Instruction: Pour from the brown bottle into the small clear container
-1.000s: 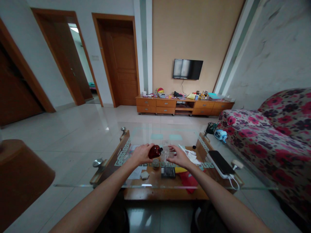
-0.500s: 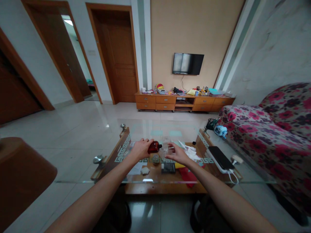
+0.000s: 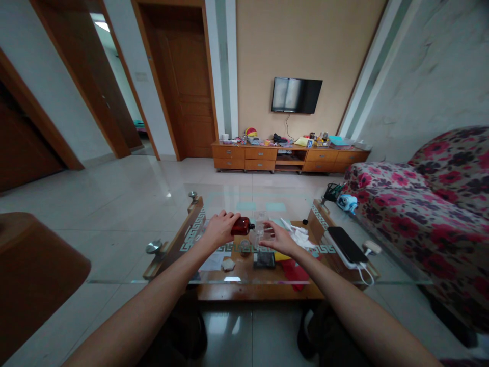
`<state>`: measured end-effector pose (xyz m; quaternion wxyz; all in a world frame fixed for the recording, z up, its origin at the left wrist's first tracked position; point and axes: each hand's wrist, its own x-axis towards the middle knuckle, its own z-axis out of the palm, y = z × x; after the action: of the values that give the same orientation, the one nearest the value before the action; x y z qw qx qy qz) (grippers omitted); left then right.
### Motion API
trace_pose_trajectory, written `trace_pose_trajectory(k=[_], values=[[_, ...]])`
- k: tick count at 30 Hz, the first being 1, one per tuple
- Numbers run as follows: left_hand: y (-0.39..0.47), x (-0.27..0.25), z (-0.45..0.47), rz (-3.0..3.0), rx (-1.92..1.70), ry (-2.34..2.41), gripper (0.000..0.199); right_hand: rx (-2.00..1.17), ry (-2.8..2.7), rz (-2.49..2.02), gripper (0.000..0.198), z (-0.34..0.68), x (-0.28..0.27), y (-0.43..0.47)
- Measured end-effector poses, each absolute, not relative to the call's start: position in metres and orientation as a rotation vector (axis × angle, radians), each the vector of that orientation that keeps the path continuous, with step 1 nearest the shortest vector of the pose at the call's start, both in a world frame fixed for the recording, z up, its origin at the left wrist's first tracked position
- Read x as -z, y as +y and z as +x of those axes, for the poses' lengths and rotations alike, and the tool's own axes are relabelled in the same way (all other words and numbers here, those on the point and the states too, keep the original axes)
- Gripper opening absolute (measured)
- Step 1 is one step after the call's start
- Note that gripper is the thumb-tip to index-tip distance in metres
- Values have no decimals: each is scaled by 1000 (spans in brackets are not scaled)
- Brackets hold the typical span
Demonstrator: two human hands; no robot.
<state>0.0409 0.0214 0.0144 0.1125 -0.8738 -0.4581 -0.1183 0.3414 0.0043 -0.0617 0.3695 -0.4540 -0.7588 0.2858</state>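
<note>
My left hand grips a dark red-brown bottle, held on its side with the neck pointing right, above the glass coffee table. Just right of the neck stands a small clear glass. My right hand rests around that glass from the right with its fingers curled loosely; whether it truly grips the glass is hard to tell. White crumpled tissue lies just beyond my right hand.
A black phone on a white power bank with a cable lies at the table's right. Papers, a red cloth and a dark box sit on the wooden shelf under the glass. A floral sofa stands right, a brown stool left.
The view has tilted down a little. The bottle has tipped further toward horizontal, its neck closer to the glass. Both hands stay in nearly the same place.
</note>
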Motion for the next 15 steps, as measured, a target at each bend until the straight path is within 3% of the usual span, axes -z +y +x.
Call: trace_pose_trajectory(k=[15], values=[[24, -11, 42, -2546, 369, -1339, 66, -777, -1924, -1160, 83, 342, 64, 5]])
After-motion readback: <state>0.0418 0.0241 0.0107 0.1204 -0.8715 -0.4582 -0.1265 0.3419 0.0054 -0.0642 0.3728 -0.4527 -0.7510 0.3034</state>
